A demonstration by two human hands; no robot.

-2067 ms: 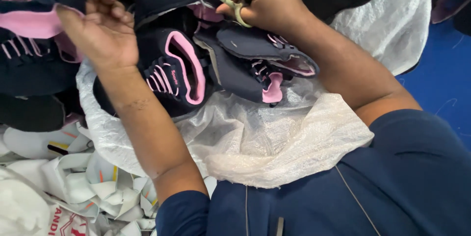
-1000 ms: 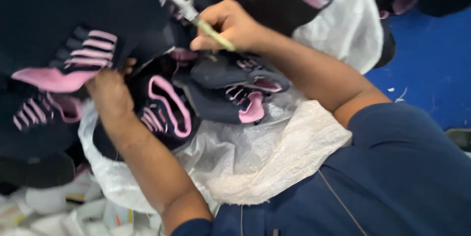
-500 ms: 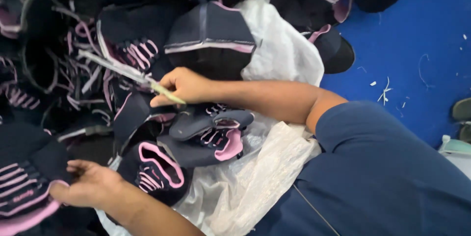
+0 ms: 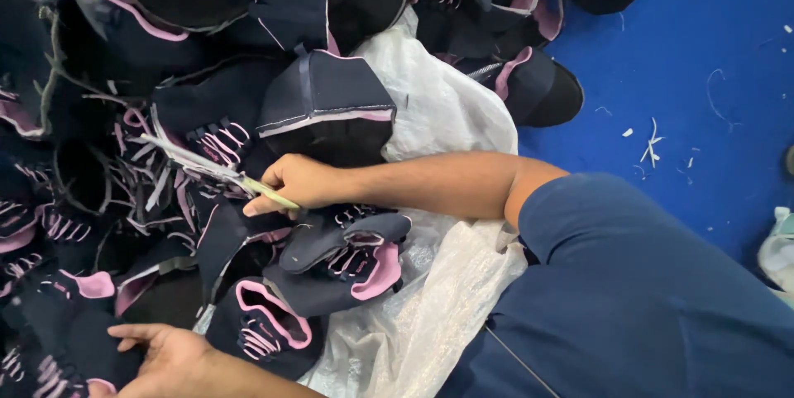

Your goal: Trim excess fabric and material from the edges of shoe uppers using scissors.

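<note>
Below, at the lower left of the white woven sack (image 4: 438,109), the left hand (image 4: 165,357) is laid flat and palm-down with its fingers spread loosely, resting on a dark navy shoe upper (image 4: 260,336) whose collar is edged in pink; nothing is gripped by it, only touched. That upper is seen as a soft, curved fabric shell with pale pink laces threaded across its front, and it is lain against the crinkled, translucent plastic sheet (image 4: 389,340) spread beneath the sack's lower edge. Left of the sack, a heap of similar shoe uppers (image 4: 99,133) is piled, all dark cloth with pink trim and loose lace ends. Just left of the sack's middle, the right hand (image 4: 302,183) is closed in a fist around a pair of small snips (image 4: 219,171), whose pale green handle is held inside the fingers while the thin metal blades are pointed leftward and slightly up into the pile. The right forearm is stretched across the sack from the right, bare up to a dark blue sleeve (image 4: 628,282). Directly above the right hand a domed navy upper (image 4: 331,96) with a light seam is rested against the sack. Right of the sack, a blue floor (image 4: 703,59) is strewn with small white thread scraps.
</note>
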